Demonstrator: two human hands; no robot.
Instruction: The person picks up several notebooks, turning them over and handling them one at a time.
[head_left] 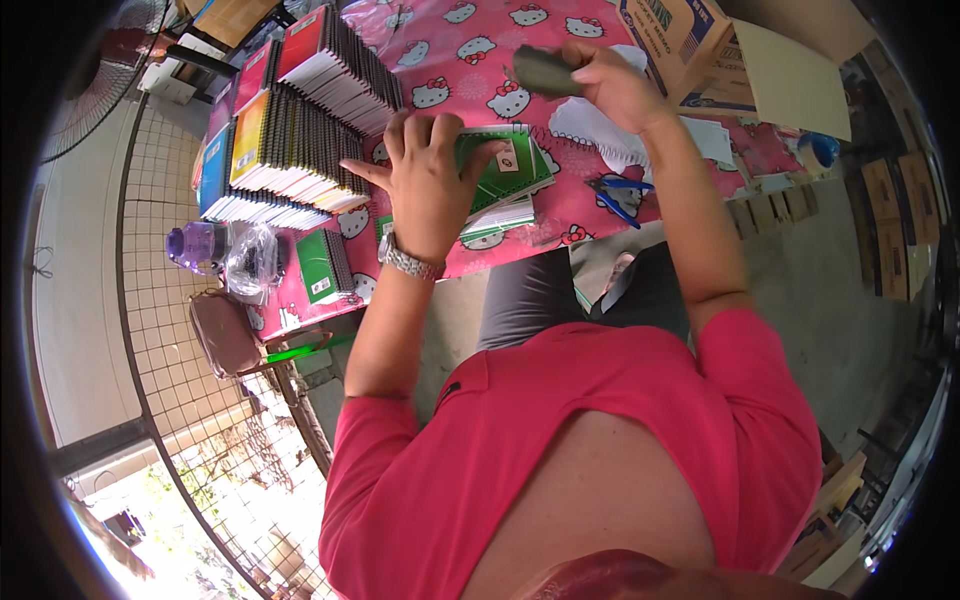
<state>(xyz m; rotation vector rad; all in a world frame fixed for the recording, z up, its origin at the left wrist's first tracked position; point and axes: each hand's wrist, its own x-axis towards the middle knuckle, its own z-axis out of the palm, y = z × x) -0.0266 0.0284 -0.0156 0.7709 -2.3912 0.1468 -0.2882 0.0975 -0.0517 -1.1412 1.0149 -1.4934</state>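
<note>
Across the pink table [440, 65]: in the head view, two bare hands are at work, well apart from each other, with spiral notebooks between them and to their left
Left hand [428, 175]: fingers spread, clamped on nothing; its thumb lies over the cover of a green notebook [512, 178], though I cannot tell how firmly it presses
Right hand [622, 92]: fingers and thumb closed on the right end of a dark rounded object [545, 73], too blurred to name, held toward the far side
Green notebook: near the table's near edge, just right of the left hand, set askew over more white-paged notebooks
Tall stacks: at the left, a red stack [308, 48] farthest, a yellow stack [255, 135] nearer, a blue stack [214, 178] nearer again
Right of the green notebook: white sheets [590, 120] with a coiled edge, then blue-handled pliers [628, 184] nearer, no hand on them
Near left: a smaller green pile [318, 265] beside a clear plastic bag [255, 260]
Piled notebooks: judging by their neat rows, these look finished
Loose notebooks: the green ones by the left hand seem in progress, not yet squared into a pile; how many remain cannot be told
</note>
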